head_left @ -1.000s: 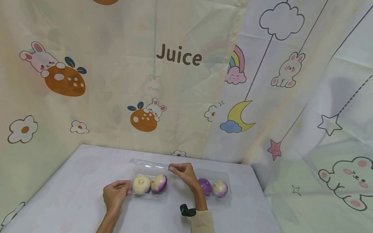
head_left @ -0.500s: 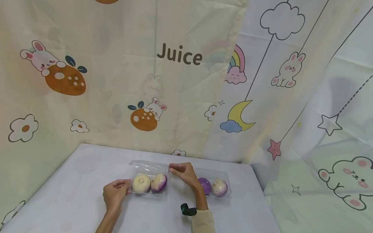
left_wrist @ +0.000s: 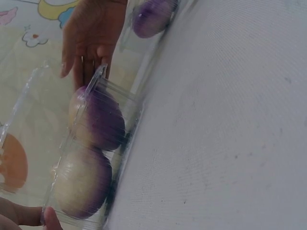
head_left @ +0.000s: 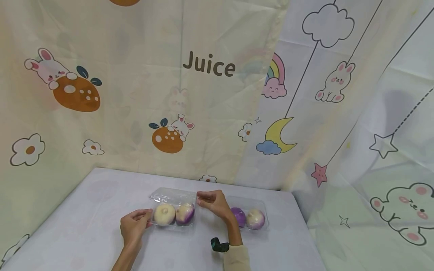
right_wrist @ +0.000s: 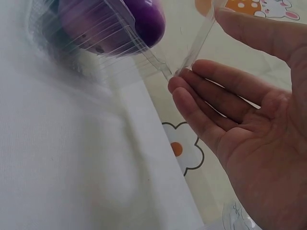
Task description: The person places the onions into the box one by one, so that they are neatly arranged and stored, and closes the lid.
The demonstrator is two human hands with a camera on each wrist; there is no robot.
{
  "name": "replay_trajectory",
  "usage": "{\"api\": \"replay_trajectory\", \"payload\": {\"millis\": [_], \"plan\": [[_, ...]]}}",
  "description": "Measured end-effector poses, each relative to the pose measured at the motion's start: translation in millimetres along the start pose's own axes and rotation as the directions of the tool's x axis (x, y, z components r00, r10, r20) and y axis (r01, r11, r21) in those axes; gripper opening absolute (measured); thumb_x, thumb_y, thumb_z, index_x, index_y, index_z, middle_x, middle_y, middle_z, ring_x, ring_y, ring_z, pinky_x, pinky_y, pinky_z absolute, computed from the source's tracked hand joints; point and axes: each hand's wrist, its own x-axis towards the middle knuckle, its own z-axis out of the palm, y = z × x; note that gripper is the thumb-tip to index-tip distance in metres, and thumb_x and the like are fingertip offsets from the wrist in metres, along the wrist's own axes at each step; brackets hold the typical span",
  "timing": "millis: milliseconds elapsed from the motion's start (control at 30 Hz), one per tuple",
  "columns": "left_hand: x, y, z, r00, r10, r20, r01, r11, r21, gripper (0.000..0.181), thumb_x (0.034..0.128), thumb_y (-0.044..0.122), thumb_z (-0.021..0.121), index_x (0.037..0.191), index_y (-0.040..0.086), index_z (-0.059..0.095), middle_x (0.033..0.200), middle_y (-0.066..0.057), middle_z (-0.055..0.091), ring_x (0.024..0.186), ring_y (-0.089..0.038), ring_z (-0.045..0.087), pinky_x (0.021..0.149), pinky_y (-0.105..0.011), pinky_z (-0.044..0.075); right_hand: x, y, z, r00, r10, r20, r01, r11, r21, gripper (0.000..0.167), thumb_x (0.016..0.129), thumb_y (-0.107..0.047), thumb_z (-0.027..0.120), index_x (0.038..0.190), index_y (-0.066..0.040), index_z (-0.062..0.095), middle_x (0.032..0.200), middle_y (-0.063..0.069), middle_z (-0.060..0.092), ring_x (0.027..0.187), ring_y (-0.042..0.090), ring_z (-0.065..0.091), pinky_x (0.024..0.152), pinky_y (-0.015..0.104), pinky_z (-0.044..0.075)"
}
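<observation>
A clear plastic clamshell box [head_left: 173, 227] sits on the table with two round, onion-like vegetables inside. One is cream [head_left: 164, 214]; the other is cream and purple [head_left: 185, 214]. Its raised lid [head_left: 173, 195] tilts over the back half. My left hand [head_left: 132, 227] pinches the box's left edge between thumb and finger. At the right side is my right hand [head_left: 215, 203]. In the right wrist view its fingers are extended [right_wrist: 225, 91], their tips by the hinge, and the thumb touches the lid's edge [right_wrist: 199, 40].
Another clear box [head_left: 266, 210] stands to the right, partly behind my right forearm. It holds a purple vegetable [head_left: 239, 217] and a cream-and-purple one [head_left: 255, 218]. The table [head_left: 278, 248] has a white cover. Printed curtains [head_left: 217, 113] hang behind it.
The lid has swung forward from nearly edge-on, so more of its clear face shows above the vegetables. Both hands have stayed almost in place.
</observation>
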Motion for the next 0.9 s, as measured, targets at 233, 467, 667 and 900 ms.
{"api": "replay_trajectory", "payload": {"millis": [233, 467, 667, 900], "plan": [[-0.7, -1.6, -1.7, 1.0, -0.004, 0.01, 0.005, 1.0, -0.03, 0.024, 0.1003, 0.007, 0.074, 0.116, -0.012, 0.073, 0.078, -0.001, 0.078, 0.06, -0.009, 0.068, 0.056, -0.022, 0.064, -1.0, 0.2, 0.5, 1.0, 0.009, 0.02, -0.009, 1.0, -0.009, 0.043, 0.098, -0.013, 0.079, 0.134, 0.009, 0.071, 0.135, 0.028, 0.073, 0.121, 0.044, 0.076, 0.104, 0.034, 0.066], [-0.5, -2.3, -1.8, 1.0, -0.003, 0.014, 0.003, 0.999, -0.04, 0.024, 0.1005, 0.008, 0.074, 0.115, -0.012, 0.074, 0.078, 0.0, 0.079, 0.061, -0.008, 0.068, 0.056, -0.021, 0.064, -0.9, 2.8, 0.6, 0.999, -0.015, 0.032, 0.015, 1.0, -0.003, 0.044, 0.098, -0.011, 0.079, 0.136, 0.01, 0.07, 0.138, 0.028, 0.072, 0.127, 0.047, 0.073, 0.111, 0.046, 0.062], [-0.9, -2.2, -2.3, 1.0, -0.004, 0.023, 0.005, 0.999, -0.053, 0.025, 0.1011, 0.008, 0.074, 0.116, -0.012, 0.073, 0.078, 0.0, 0.079, 0.063, -0.007, 0.069, 0.058, -0.02, 0.064, -1.9, 2.9, 1.6, 1.0, -0.009, 0.02, 0.009, 1.0, -0.002, 0.045, 0.097, -0.011, 0.081, 0.135, 0.01, 0.07, 0.138, 0.028, 0.072, 0.128, 0.047, 0.072, 0.111, 0.049, 0.061], [-0.3, -2.7, -4.8, 0.999, -0.009, 0.046, 0.01, 1.0, -0.021, 0.032, 0.1066, 0.018, 0.07, 0.121, -0.011, 0.072, 0.088, -0.002, 0.082, 0.068, -0.005, 0.07, 0.062, -0.02, 0.066, -2.8, 4.2, 2.3, 0.999, -0.022, 0.023, 0.022, 1.0, -0.01, 0.046, 0.095, -0.011, 0.082, 0.134, 0.01, 0.071, 0.138, 0.029, 0.071, 0.127, 0.049, 0.072, 0.113, 0.054, 0.059]]}}
